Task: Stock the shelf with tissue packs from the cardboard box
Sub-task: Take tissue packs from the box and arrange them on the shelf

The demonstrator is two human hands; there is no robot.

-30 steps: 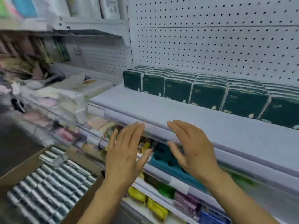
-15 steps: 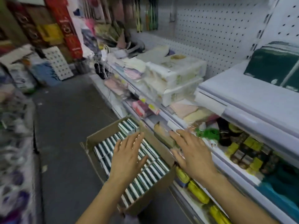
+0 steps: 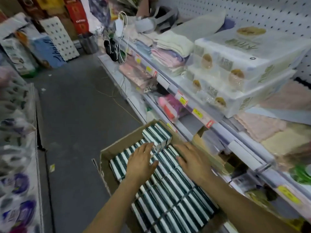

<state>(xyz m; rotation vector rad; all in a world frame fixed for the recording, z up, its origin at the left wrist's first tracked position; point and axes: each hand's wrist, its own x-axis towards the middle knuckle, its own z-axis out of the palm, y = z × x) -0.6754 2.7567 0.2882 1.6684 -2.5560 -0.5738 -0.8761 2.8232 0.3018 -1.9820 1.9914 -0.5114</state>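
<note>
An open cardboard box (image 3: pixel 107 158) stands on the floor beside the shelving, packed with rows of dark green and white tissue packs (image 3: pixel 170 199). A raised bundle of the same packs (image 3: pixel 156 134) lies on top at the box's far end. My left hand (image 3: pixel 140 163) is spread flat over the packs, fingertips close to that bundle. My right hand (image 3: pixel 190 158) is also spread with straight fingers, just right of the bundle, over the packs. Neither hand holds anything. The shelf with the stocked green packs is out of view.
White shelving (image 3: pixel 217 125) runs along the right, holding folded towels (image 3: pixel 173 47), large wrapped paper packs (image 3: pixel 239 64) and small goods on lower tiers. The grey aisle floor (image 3: pixel 75 115) stretches left of the box. Bagged goods (image 3: pixel 16 148) line the left edge.
My view swung from the upper shelf down to the box. Both hands dropped from the shelf edge to just above the packs, still spread and holding nothing.
</note>
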